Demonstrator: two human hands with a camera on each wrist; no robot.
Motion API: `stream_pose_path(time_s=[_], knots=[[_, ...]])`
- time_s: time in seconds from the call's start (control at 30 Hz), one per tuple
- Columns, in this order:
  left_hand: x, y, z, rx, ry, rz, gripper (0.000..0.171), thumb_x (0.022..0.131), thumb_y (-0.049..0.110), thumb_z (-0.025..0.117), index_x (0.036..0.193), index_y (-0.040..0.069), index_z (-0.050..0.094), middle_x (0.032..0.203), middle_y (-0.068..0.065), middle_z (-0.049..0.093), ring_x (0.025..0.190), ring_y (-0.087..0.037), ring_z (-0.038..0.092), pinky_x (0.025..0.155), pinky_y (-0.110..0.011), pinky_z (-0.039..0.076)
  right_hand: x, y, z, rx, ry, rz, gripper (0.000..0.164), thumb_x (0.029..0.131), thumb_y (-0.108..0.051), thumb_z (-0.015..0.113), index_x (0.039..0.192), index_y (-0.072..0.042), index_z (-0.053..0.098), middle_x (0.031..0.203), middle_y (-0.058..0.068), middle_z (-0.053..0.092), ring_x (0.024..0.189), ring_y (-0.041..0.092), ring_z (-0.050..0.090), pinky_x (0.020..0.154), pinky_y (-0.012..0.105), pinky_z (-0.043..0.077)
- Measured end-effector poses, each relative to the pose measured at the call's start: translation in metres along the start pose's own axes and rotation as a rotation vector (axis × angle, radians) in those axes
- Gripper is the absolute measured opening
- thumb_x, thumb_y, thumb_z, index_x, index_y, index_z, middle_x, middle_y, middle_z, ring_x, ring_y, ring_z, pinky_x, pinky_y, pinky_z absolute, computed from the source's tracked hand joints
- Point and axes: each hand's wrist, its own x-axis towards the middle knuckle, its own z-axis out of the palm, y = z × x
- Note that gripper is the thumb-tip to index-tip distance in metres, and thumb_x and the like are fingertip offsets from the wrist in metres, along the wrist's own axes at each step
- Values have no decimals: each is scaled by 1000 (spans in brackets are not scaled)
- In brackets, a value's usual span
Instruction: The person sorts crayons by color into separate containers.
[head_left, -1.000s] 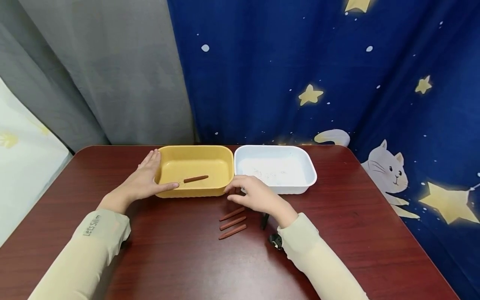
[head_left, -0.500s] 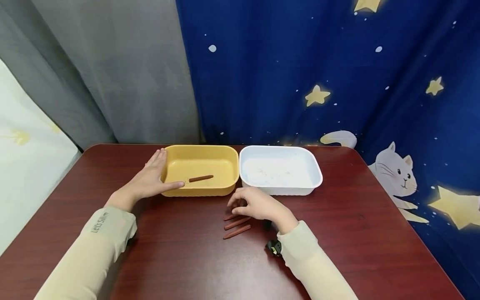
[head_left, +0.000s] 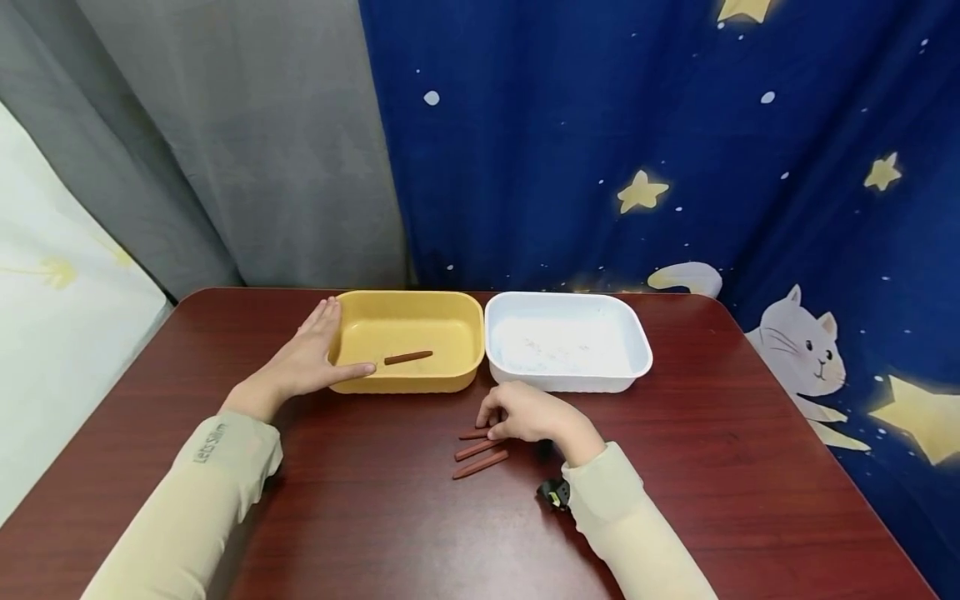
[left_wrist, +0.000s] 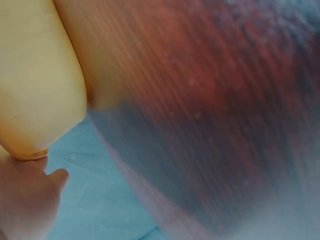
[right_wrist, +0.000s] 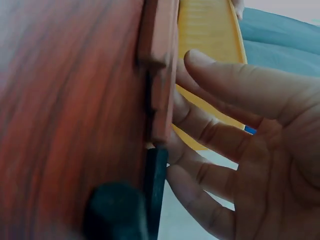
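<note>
My left hand [head_left: 303,358] rests against the left end of the yellow tray [head_left: 408,384], fingers straight along its outer side and thumb over the front rim. A brown crayon [head_left: 408,357] lies inside that tray. On the table in front, my right hand [head_left: 528,412] bends over three more brown crayons. Its fingertips are right at the farthest crayon [head_left: 472,434], partly hidden by the hand. Nearer lie the middle crayon [head_left: 476,450] and the nearest crayon [head_left: 480,465]. In the right wrist view, the thumb stands apart from the curved fingers beside the crayons.
A white tray [head_left: 568,383] stands beside the yellow one on the right, with small specks on its floor. A dark stick [right_wrist: 156,190] lies beyond the brown crayons under my right hand, and a dark rounded end [right_wrist: 115,212] shows near it. Curtains hang behind the table.
My right hand has moved from between the two trays down toward me, to the farthest loose crayon. My left hand stays at the yellow tray. The head view has shifted slightly.
</note>
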Motion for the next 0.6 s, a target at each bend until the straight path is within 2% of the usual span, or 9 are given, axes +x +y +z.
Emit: stream_pose_path(time_s=[0.3, 0.6], knots=[[-2, 0, 4, 1, 6, 10, 119, 72, 72, 56, 147, 1, -4, 155, -10, -8, 143, -24, -9, 114, -49, 10, -2, 1, 2, 11, -19, 52, 8, 79, -6, 70, 82, -14, 68, 70, -5, 57, 65, 8, 51, 62, 23, 44], [-1, 1, 0, 18, 13, 7, 119, 73, 71, 57, 147, 0, -4, 155, -10, -10, 143, -24, -10, 115, -48, 9, 0, 2, 0, -10, -14, 40, 8, 80, -7, 70, 80, -15, 68, 66, -6, 54, 62, 7, 49, 60, 22, 43]])
